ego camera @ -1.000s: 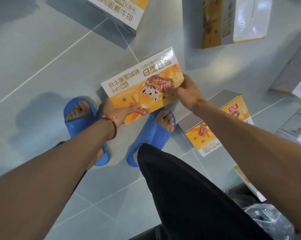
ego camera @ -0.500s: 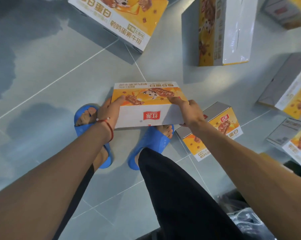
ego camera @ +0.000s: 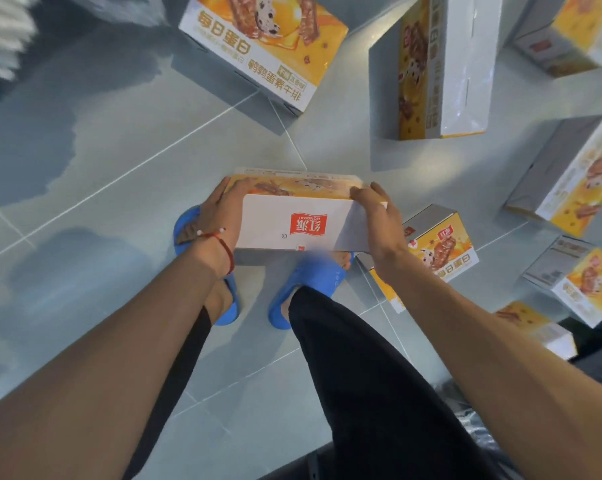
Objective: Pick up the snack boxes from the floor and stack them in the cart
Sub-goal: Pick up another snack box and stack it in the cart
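Observation:
An orange and white snack box hangs above my feet, its white side with a red logo turned toward me. My left hand grips its left end, fingers curled over the top edge. My right hand grips its right end the same way. Several more snack boxes lie on the grey tiled floor: one far ahead, one upright, one just right of my right foot, others along the right edge. The cart is not clearly in view.
My feet in blue slippers stand on the tiles under the held box. A dark object with crinkled plastic shows at the bottom right. A white ribbed thing sits at the top left corner.
The box has tipped from face-up to its white side facing me and has risen from the floor. The view has shifted, showing more boxes ahead and to the right.

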The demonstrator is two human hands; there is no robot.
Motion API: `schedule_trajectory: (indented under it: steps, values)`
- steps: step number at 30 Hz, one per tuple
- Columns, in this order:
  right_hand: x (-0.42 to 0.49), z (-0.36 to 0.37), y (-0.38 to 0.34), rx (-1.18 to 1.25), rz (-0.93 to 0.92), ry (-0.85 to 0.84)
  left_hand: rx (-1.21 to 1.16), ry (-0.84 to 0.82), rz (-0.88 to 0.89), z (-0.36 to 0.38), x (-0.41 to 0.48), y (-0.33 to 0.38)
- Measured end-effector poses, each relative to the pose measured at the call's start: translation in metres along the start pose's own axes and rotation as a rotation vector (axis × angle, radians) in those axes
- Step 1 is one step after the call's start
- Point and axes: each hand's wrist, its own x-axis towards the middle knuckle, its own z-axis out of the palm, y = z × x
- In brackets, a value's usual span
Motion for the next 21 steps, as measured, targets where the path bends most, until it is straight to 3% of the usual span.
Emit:
schedule_trajectory:
  steps: [9, 15, 21]
  values:
    - [-0.217, -0.013, -0.053, 0.075, -0.136, -0.056, 0.014, 0.038, 0.001, -0.132, -0.175, 0.040]
    - [-0.363, -0.032, -0.094, 0.056, -0.263, -0.136, 0.057, 0.045, 0.122, -0.208, -0.305, 0.061]
    - [-0.466, -0.056, -0.108, 0.024, -0.391, -0.214, -0.171, 0.074, 0.304, -0.250, -0.427, 0.050]
